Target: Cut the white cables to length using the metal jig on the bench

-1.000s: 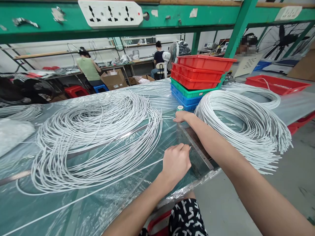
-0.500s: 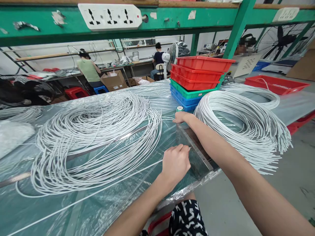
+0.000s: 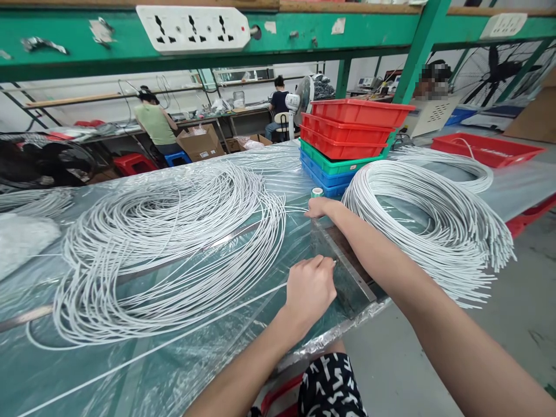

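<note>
A big loose coil of white cable [image 3: 165, 243] lies on the plastic-covered table [image 3: 269, 168]. One strand of white cable [image 3: 143, 353] runs from the lower left up to my left hand [image 3: 310, 289], which is closed on its end beside a dark metal plate [image 3: 347, 272] at the table's edge. My right hand [image 3: 320, 207] is farther along that plate, fingers pinched on a thin strand next to a small green tape roll [image 3: 317, 191]. A second bundle of cut white cables [image 3: 434, 220] lies to the right of my right arm.
Stacked red, green and blue trays [image 3: 347, 139] stand behind the right bundle; another red tray [image 3: 490, 149] is at far right. A green frame with a power strip [image 3: 193, 26] runs overhead. Two people sit at benches in the background. The floor lies past the table's right edge.
</note>
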The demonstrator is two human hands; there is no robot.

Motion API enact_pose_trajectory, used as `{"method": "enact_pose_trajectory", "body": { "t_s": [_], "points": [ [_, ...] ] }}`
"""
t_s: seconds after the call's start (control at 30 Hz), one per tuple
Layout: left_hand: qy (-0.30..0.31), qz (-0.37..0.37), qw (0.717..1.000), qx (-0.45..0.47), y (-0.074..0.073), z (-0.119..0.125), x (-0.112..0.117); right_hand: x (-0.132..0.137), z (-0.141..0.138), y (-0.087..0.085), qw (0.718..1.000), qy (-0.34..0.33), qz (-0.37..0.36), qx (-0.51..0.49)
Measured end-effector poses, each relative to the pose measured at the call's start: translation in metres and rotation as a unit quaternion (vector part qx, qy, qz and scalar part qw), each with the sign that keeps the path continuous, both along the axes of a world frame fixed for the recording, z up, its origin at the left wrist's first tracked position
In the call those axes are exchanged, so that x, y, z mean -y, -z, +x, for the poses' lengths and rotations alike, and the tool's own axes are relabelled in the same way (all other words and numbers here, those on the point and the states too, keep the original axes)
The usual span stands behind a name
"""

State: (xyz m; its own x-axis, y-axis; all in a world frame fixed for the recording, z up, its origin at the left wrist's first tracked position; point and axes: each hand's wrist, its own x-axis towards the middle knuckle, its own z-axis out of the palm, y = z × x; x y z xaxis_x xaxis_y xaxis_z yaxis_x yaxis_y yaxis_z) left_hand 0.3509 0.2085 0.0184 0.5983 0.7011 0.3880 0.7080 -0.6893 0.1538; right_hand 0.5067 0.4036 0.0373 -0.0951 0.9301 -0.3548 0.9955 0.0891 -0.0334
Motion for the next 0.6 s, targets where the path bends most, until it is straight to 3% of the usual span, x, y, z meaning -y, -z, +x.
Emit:
{"method": "enact_pose_trajectory", "body": {
  "t_s": [0.43,0.6],
  "points": [
    [0.002,-0.013,1.0,-0.005,0.0012,0.0008,-0.0007,-0.0066,0.0028,0.0065,1.0,-0.01,0.005,-0.005],
    [0.005,-0.021,1.0,0.001,0.0002,-0.0018,-0.0033,0.0014,-0.0009,-0.0014,1.0,0.005,0.003,-0.018]
  ]
}}
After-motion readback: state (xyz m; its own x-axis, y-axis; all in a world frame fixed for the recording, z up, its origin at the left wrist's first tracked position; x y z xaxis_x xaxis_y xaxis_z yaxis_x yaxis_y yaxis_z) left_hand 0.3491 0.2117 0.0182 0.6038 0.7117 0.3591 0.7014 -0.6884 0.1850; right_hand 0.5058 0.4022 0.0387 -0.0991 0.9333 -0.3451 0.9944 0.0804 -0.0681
